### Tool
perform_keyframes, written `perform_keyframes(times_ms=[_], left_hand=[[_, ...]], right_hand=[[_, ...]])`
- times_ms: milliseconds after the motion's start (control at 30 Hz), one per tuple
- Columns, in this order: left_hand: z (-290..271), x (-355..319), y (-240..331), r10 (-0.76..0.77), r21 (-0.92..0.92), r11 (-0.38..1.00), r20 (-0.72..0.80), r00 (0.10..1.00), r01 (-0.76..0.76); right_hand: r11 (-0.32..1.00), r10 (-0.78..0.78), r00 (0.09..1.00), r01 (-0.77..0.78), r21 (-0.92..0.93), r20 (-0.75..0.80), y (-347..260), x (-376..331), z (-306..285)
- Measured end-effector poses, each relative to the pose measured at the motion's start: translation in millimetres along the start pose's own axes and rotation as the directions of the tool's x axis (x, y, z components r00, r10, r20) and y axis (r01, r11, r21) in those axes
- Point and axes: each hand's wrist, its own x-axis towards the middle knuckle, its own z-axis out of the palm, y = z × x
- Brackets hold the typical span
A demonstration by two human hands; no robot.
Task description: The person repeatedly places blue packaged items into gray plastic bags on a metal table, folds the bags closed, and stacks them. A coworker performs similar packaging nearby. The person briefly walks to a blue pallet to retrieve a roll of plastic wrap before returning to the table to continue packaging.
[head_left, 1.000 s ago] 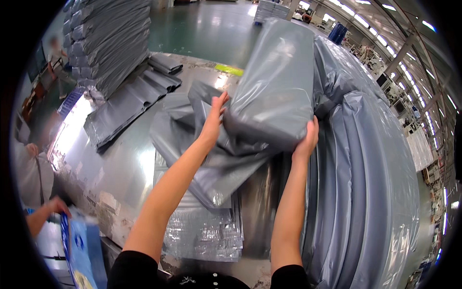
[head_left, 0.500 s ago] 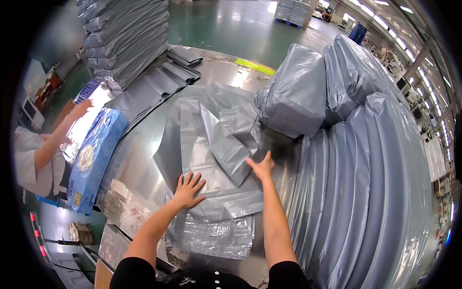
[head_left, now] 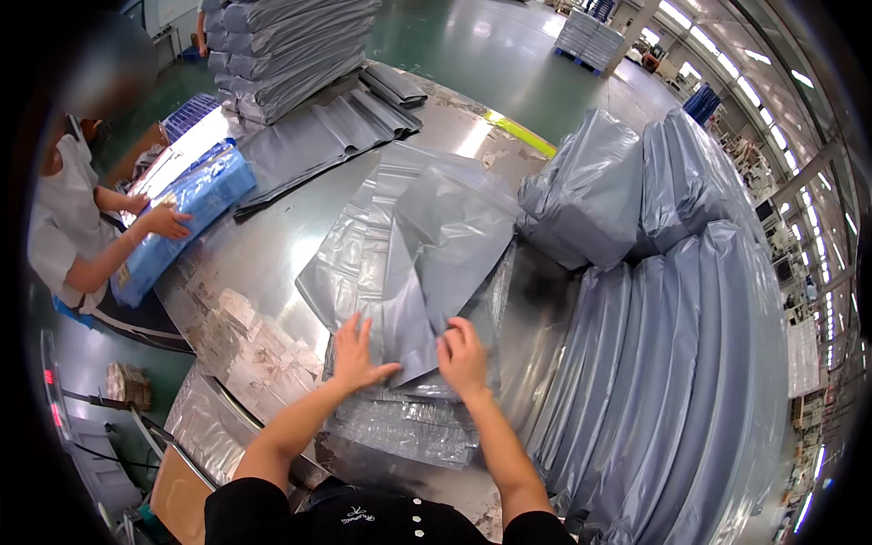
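A large grey plastic bag (head_left: 363, 263) lies crumpled and part folded on the metal table in front of me. My left hand (head_left: 357, 357) rests on its near left part, fingers spread, with nothing gripped. At the near right edge of the folded layer, my right hand (head_left: 463, 357) has its fingers curled and closed on the plastic; the fingertips are partly hidden. Under the bag's near end sticks out a flat stack of clear, shiny plastic bags (head_left: 404, 429).
Long stacks of grey wrapped bundles (head_left: 654, 345) stand along the right, with more bundles (head_left: 581, 191) behind. A tall grey stack (head_left: 282, 54) and flat grey sheets (head_left: 318, 145) are far left. A co-worker (head_left: 82, 218) holds a blue package (head_left: 195, 209) by the metal table (head_left: 272, 263).
My right hand has moved left and closed on the bag's edge. The folded layer is spread flatter. The co-worker's hands have come down onto the blue package. My view has shifted.
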Motion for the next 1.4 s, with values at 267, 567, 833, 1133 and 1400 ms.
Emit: perform_keyframes(times_ms=[267, 567, 833, 1133, 1400], left_hand=[[59.5, -1.0, 13.2, -0.15, -0.381, 0.875, 0.373, 0.916, 0.298], [16.9, -73.6, -42.9, -0.675, -0.503, 0.488, 0.3, 0.674, 0.713], [-49.0, -288.8, 13.8, -0.62, -0.496, 0.621, 0.163, 0.768, 0.607], [-77.1, -647.0, 128.9, -0.98, -0.432, 0.197, -0.062, 0.189, 0.88], [-47.8, -892.4, 233.4, -0.963, -0.618, -0.115, -0.123, -0.241, 0.778]], right_hand=[[0.778, 0.537, 0.837, -0.541, 0.32, 0.107, 47.4, -99.1, 23.2], [0.56, 0.687, 0.685, -0.711, -0.426, -0.24, 55.8, -121.9, -10.9], [0.957, -0.031, 0.978, -0.03, 0.287, 0.207, -77.1, -180.1, 2.6], [0.606, -0.717, 0.498, 0.098, 0.79, 0.488, -236.8, -352.1, -9.9], [0.317, -0.942, 0.147, 0.097, 0.943, 0.302, -418.2, -466.4, -51.4]])
